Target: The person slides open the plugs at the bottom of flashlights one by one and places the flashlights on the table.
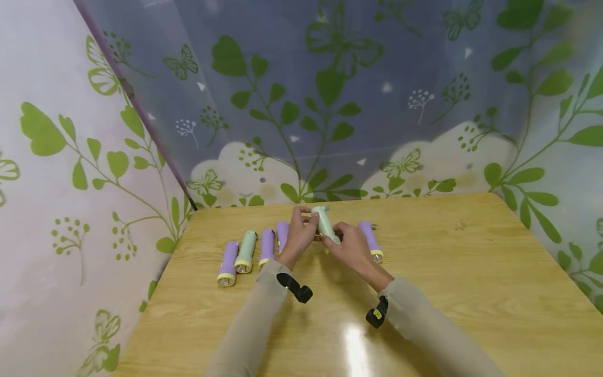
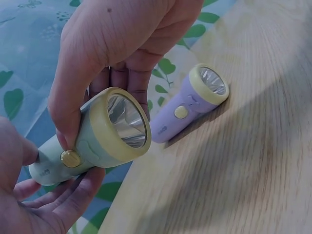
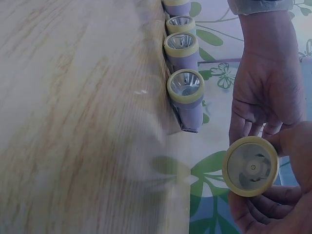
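I have both hands on one thing: a mint-green tubular flashlight with a cream-yellow lens ring [image 1: 325,224], held up over the far half of the light wood-grain table [image 1: 471,272]. My left hand [image 1: 301,230] is clamped on its far tail end; my right hand [image 1: 349,243] grips the near lens end, the thumb beside the yellow round switch [image 2: 70,158] in the left wrist view. I cannot tell whether the hands touch each other.

To the left I see a row lying lens-end near: a purple flashlight with a yellow ring [image 1: 229,257], a second mint-green one [image 1: 247,250], another purple one [image 1: 267,245], then a third purple one [image 1: 282,233] partly hidden by my left hand. To the right, just beside my right hand, lies a lone purple flashlight [image 1: 370,241]. Beyond the table's far edge hangs leaf-printed fabric [image 1: 273,120].
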A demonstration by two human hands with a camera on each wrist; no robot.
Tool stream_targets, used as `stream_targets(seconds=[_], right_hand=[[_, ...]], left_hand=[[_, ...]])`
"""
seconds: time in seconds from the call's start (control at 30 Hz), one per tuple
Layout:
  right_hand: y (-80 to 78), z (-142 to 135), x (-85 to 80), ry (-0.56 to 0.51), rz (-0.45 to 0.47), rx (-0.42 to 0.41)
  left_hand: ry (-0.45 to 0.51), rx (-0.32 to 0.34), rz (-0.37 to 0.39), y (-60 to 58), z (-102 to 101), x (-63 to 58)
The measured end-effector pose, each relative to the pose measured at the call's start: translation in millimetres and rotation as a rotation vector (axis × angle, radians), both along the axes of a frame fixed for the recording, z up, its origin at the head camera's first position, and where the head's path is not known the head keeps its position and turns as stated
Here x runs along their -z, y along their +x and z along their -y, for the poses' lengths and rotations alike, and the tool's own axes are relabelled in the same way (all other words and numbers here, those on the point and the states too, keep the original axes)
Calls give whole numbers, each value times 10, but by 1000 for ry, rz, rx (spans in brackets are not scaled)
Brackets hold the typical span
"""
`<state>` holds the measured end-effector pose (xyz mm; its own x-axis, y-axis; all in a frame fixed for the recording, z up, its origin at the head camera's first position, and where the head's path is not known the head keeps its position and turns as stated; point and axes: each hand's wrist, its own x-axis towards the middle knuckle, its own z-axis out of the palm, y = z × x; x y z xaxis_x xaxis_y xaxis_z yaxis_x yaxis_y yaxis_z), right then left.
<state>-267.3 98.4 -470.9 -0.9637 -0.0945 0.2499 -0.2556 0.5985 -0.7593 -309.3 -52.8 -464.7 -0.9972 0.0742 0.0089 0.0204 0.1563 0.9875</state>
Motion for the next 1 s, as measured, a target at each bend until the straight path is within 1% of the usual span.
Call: stream_targets(seconds=[0.17,0.33,0.6,0.73,0.9,1.0], right_hand=[[-7,-26,6,-4,29,24],[-8,-60,42,20,42,50],[65,-77,80,58,56,72],[104,-81,111,95,58,89],[122,-97,134,128,48,74],[162,-141,160,157,50,75]], left_hand=[[-20,19,6,-18,-42,26],[-49,48,28,-17,-84,77],[-79,32,52,-5,-153,167],[-95,40,65,7,-186,204],[-138,31,56,-5,-235,230],[-146,41,57,-2,-291,294]])
